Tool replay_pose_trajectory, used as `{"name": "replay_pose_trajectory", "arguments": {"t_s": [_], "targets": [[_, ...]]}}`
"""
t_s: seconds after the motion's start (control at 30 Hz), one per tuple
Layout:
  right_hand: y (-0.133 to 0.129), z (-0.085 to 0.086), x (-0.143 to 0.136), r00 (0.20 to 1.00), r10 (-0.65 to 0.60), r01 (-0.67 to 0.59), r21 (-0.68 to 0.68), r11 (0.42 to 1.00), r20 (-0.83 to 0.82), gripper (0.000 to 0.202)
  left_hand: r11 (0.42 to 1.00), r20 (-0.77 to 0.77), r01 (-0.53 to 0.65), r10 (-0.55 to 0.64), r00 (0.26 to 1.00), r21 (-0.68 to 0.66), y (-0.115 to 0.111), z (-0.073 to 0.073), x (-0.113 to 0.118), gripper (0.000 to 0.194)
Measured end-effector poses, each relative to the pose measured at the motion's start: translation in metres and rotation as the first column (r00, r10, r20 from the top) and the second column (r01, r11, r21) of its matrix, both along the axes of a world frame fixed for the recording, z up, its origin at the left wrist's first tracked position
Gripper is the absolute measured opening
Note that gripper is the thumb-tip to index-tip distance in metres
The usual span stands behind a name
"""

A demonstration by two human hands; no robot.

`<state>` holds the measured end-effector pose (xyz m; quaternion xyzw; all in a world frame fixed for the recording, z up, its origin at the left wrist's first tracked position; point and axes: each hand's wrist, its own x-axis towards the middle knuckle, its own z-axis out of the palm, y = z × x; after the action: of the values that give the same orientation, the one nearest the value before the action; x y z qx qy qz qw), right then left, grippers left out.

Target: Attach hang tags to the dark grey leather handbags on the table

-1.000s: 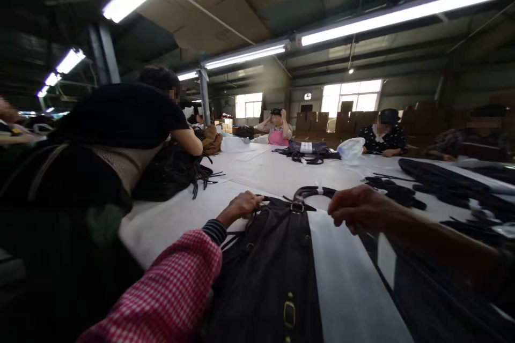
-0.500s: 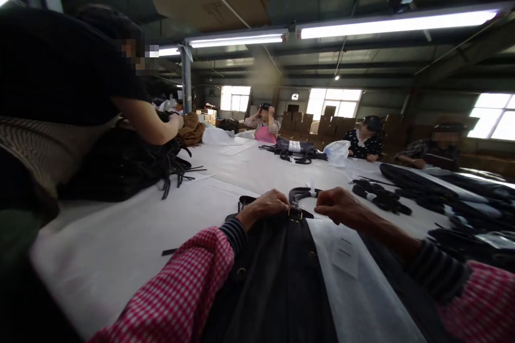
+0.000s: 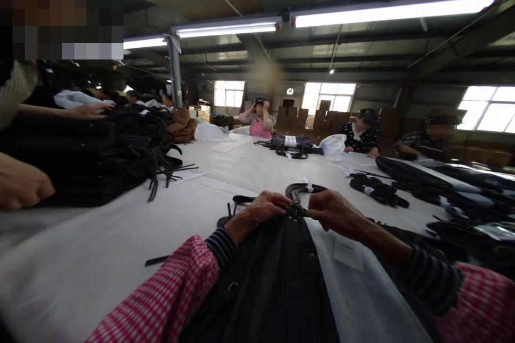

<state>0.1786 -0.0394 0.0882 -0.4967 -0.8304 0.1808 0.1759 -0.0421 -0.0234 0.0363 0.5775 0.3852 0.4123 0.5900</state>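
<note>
A black bag lies in front of me, its top edge pointing away. At that edge a small buckle sits on a dark strap. My left hand is closed, thumb and fingers pinching the strap at the buckle's left side. From the right, my right hand pinches the strap's end close to the buckle, fingers curled. Just beyond, a dark looped handle carries a white wrap. A translucent white sheet with a paper label covers the bag's right part.
The white table stretches ahead. At left, a co-worker's hand is beside a stack of black bags. Bundled straps and more black bags lie at right. Other people are at the far side.
My right hand has moved left to the buckle and now pinches the strap there. The co-worker at left has shifted left, uncovering more of the bag stack. My view has moved slightly.
</note>
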Motion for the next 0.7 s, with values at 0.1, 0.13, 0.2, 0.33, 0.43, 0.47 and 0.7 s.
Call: {"name": "replay_pose_trajectory", "arguments": {"t_s": [0.1, 0.13, 0.2, 0.33, 0.43, 0.47, 0.7], "targets": [[-0.003, -0.006, -0.008, 1.0, -0.001, 0.001, 0.048, 0.999, -0.001, 0.023, 1.0, -0.02, -0.004, 0.005, 1.0, 0.027, -0.001, -0.002, 0.0, 0.037], [-0.004, -0.007, -0.009, 1.0, -0.002, 0.001, 0.061, 0.998, 0.004, 0.023, 0.999, -0.037, -0.012, 0.014, 0.999, 0.045, 0.0, -0.003, -0.001, 0.036], [-0.005, -0.007, -0.009, 1.0, -0.001, 0.0, 0.081, 0.997, 0.012, 0.022, 0.993, -0.109, -0.046, 0.058, 0.992, 0.106, 0.0, -0.005, -0.004, 0.033], [-0.003, -0.001, -0.003, 1.0, 0.016, -0.017, 0.083, 0.996, 0.013, 0.014, 0.966, -0.298, -0.041, 0.12, 0.947, 0.256, 0.001, -0.002, -0.016, 0.027], [0.003, 0.004, 0.004, 0.997, 0.045, -0.044, 0.012, 0.999, -0.07, 0.013, 0.931, -0.44, -0.061, 0.227, 0.869, 0.36, -0.005, 0.008, -0.02, 0.022], [0.005, 0.006, 0.006, 0.99, 0.068, -0.073, -0.037, 0.997, -0.125, 0.015, 0.899, -0.483, -0.107, 0.325, 0.813, 0.425, -0.008, 0.012, -0.019, 0.02], [-0.001, 0.012, 0.018, 0.877, 0.276, -0.4, -0.279, 0.873, -0.393, 0.023, 0.574, -0.336, -0.052, 0.549, 0.765, 0.818, -0.029, 0.027, 0.003, 0.008]]}}
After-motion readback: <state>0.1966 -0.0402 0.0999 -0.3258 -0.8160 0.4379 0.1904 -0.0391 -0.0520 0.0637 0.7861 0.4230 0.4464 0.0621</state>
